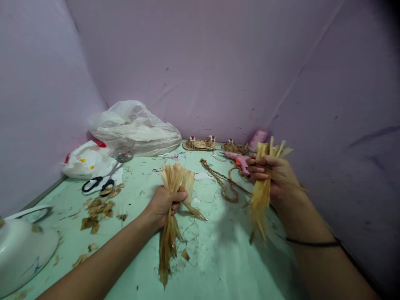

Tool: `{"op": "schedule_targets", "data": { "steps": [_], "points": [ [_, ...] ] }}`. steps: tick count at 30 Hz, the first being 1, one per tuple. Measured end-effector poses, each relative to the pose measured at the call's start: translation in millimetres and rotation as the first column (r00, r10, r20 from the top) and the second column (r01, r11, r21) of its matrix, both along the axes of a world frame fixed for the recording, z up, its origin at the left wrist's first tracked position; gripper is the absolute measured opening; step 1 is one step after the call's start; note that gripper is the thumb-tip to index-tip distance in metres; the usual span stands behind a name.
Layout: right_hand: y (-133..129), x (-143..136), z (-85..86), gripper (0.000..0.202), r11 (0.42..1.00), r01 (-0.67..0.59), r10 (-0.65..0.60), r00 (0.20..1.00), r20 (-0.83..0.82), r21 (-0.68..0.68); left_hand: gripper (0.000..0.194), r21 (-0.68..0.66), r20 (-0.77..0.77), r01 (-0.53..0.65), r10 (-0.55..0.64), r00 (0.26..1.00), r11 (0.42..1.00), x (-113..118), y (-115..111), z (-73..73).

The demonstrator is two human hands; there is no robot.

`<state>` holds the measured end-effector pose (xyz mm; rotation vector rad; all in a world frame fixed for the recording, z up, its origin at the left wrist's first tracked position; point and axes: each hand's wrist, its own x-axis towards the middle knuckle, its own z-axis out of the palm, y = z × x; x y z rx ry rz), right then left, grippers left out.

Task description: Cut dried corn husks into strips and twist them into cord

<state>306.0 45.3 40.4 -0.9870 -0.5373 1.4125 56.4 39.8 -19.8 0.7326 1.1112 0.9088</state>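
Observation:
My left hand (170, 204) is closed round a bunch of pale dried corn husk strips (168, 250), just over the table. Their cut ends fan out above the thumb and the dark, narrow tips hang below. Higher and to the right, my right hand (271, 173) grips a second bunch of husk strips (261, 200), with ends sticking out above the fist and tails hanging down, slightly blurred. Just beyond that hand is a pink glue gun (239, 160). A braided brown cord (218, 175) lies between the two bunches, partly hidden behind the right hand.
Black-handled scissors (101, 183) lie at left beside husk scraps (96, 212). A white bowl (28, 254) stands at the near left. White plastic bags (137, 129), woven pieces with beads (200, 144) and a pink spool (258, 139) line the back wall of the green table (218, 271).

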Motion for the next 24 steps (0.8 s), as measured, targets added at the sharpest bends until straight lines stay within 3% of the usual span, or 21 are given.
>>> {"op": "schedule_targets", "data": {
  "steps": [2,6,10,18,21,24],
  "points": [
    [-5,-15,-3.8,0.021,0.994,-0.102,0.103,0.994,0.044,-0.027,0.026,0.016,-0.004,0.017,-0.017,1.000,1.000,1,-2,0.9],
    [-15,-74,-30.3,0.028,0.971,-0.215,0.230,0.959,0.167,-0.105,0.028,0.058,-0.009,0.043,-0.042,0.999,0.997,2,-4,1.0],
    [-22,-110,-53.7,0.033,0.958,-0.238,0.270,0.935,0.228,-0.160,0.028,0.087,-0.008,0.040,-0.039,0.999,0.995,4,-5,-0.4],
    [-24,-110,-54.5,0.022,0.981,-0.189,0.193,0.934,0.301,-0.043,0.019,0.140,-0.071,0.046,-0.037,0.997,0.989,3,-6,1.0],
    [-25,-111,-54.6,0.025,0.969,-0.247,0.238,0.940,0.244,0.004,0.018,0.153,-0.099,0.034,-0.019,0.995,0.988,4,-8,5.4],
    [-25,-111,-57.7,0.029,0.975,-0.222,0.209,0.927,0.312,0.008,0.018,0.158,-0.104,0.040,-0.024,0.994,0.987,5,-9,9.6]
  ]
}}
